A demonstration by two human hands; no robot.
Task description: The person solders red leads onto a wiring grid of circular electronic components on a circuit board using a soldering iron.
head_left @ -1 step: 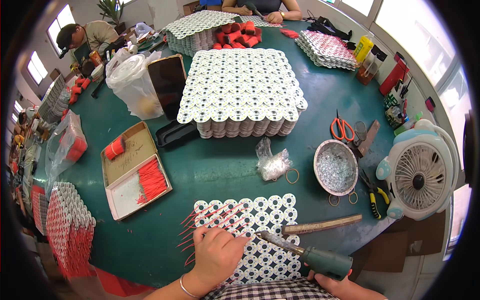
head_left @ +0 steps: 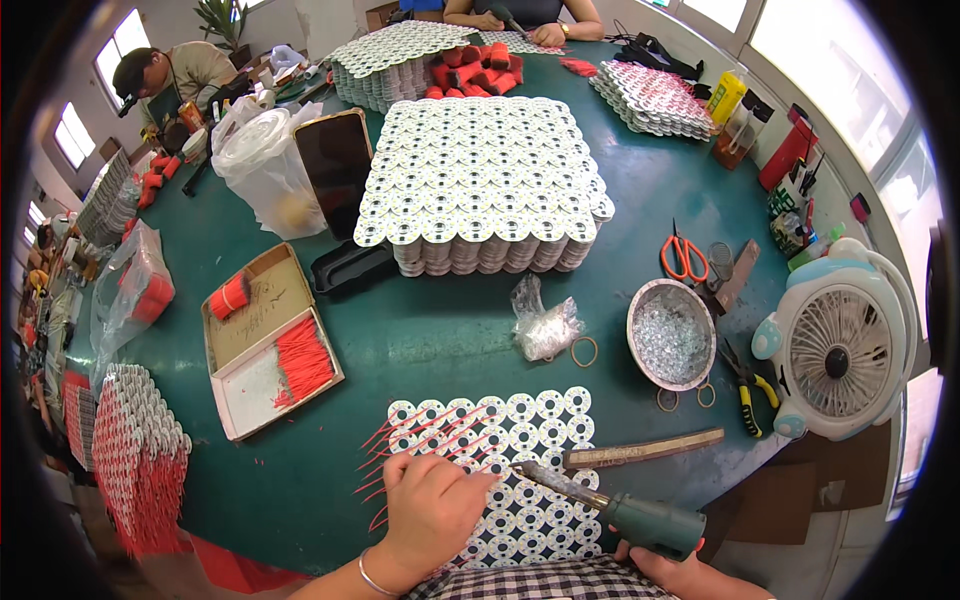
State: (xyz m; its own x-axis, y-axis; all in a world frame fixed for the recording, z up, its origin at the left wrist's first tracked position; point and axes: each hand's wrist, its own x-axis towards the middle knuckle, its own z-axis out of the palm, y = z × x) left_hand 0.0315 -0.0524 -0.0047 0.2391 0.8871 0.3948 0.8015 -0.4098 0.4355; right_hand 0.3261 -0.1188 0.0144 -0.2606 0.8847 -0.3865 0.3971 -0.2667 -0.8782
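Left grip (head_left: 437, 500) curled low over board sheet (head_left: 530, 520); fingertips' pinch hidden, cannot tell if closed on wire. Right grip (head_left: 662, 568) clamped round handle of soldering iron (head_left: 645, 525), tip pointing to left grip's fingertips. Sheet flat on surface (head_left: 440, 340), beneath left grip: likely light, stiff; I'd hold edges. Red wires (head_left: 375, 495) left of left grip: likely limp, weak at joints; pinch near board. Iron probably hot: handle only.

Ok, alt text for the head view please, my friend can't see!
A person's right hand holds a green-handled soldering iron, its tip near the left hand, over a sheet of round white boards with red wires. Beyond lie an open box with more wires and a stack of boards.
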